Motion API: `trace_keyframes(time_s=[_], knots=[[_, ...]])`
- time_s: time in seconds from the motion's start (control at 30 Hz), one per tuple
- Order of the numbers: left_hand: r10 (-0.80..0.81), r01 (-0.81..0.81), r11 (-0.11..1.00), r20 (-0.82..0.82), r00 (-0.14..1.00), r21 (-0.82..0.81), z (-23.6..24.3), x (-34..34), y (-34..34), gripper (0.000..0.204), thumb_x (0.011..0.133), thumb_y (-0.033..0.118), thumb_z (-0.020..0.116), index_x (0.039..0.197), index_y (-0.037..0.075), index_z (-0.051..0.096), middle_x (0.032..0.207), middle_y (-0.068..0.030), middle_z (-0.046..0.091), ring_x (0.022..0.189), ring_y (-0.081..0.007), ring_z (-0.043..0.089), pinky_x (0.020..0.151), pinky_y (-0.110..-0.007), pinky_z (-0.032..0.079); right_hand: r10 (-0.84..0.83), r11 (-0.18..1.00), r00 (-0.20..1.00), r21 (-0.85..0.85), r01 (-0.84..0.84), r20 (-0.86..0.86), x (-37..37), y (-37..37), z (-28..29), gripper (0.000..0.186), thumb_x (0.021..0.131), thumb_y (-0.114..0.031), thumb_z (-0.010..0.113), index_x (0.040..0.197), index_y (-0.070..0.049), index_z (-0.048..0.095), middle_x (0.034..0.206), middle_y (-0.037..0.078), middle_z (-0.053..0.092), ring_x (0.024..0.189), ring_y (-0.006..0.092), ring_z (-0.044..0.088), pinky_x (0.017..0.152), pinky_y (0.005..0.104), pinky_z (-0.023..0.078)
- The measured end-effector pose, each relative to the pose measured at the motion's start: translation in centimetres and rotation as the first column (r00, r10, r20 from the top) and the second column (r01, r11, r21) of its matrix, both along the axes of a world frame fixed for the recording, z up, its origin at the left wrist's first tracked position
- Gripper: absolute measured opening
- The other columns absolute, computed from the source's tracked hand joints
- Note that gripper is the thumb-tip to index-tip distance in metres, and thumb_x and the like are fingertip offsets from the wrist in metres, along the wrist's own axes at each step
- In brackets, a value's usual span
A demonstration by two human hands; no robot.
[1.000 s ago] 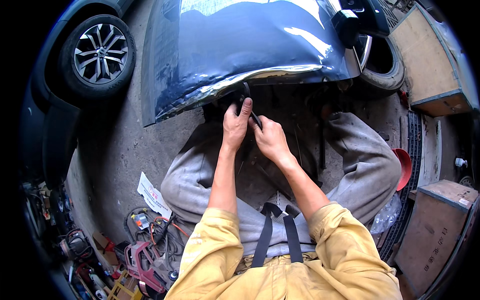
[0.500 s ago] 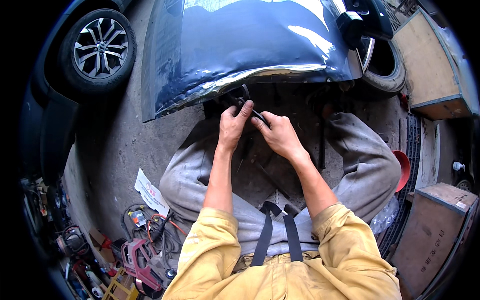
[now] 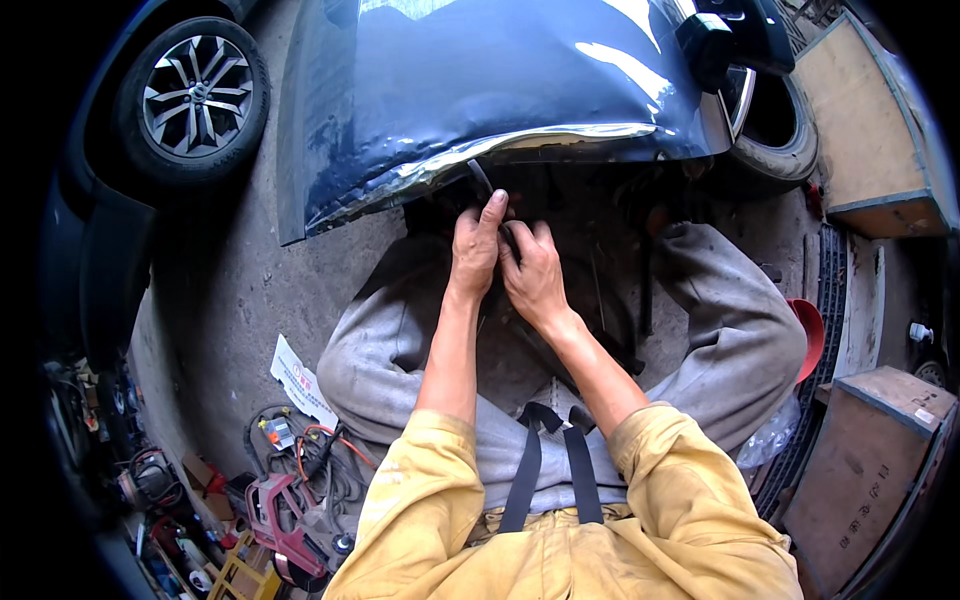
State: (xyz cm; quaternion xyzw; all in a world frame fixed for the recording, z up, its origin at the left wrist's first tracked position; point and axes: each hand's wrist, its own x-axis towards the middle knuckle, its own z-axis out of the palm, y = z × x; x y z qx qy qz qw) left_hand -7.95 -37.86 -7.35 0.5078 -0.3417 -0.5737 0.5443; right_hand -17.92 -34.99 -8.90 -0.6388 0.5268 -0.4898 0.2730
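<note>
A dark blue car panel (image 3: 500,75) spans the upper middle, its lower edge crumpled and bent. My left hand (image 3: 478,240) is wrapped round a dark metal hand tool (image 3: 479,176), thumb on top. The tool's tip reaches the damaged edge; whether it grips the metal I cannot tell. Just right of it, my right hand (image 3: 530,266) is closed on the tool's handle, which is mostly hidden by my fingers.
A car wheel (image 3: 197,92) stands upper left and a loose tire (image 3: 775,158) lies behind the panel. Wooden crates (image 3: 858,475) are at right, with a red bowl (image 3: 812,340). Cables (image 3: 330,470), a pink machine (image 3: 272,515) and a white sheet (image 3: 298,380) lie lower left.
My right hand has swung left and a little upright, closer to my left hand. The tool now stands at a different angle, with its curved head less visible.
</note>
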Motion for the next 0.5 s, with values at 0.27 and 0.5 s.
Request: trace_keyframes(time_s=[0.27, 0.5], knots=[[-0.034, 0.074, 0.995, 0.506, 0.862, -0.06, 0.6, 2.6, 0.2, 0.054, 0.083, 0.054, 0.073, 0.087, 0.0, 0.065, 0.076, 0.0015, 0.058, 0.071, -0.0084, 0.049, 0.064, -0.027, 0.043, 0.136, 0.907, 0.979, 0.379, -0.184, 0.149, -2.3, 0.5, 2.9, 0.021, 0.094, -0.024, 0.061, 0.091, -0.004, 0.062, 0.069, 0.021, 0.061, 0.07, 0.0418, 0.062, 0.06, 0.0474, 0.046], [-0.044, 0.088, 0.994, 0.488, 0.872, -0.069, 1.6, 4.0, 0.3, 0.049, 0.081, 0.049, 0.079, 0.078, 0.003, 0.063, 0.069, 0.0056, 0.055, 0.066, -0.0053, 0.045, 0.059, -0.024, 0.038, 0.261, 0.893, 0.965, 0.374, -0.251, 0.025, -4.1, -0.4, 4.7, 0.023, 0.093, -0.025, 0.063, 0.09, -0.002, 0.062, 0.069, 0.022, 0.061, 0.07, 0.0427, 0.061, 0.059, 0.047, 0.045]])
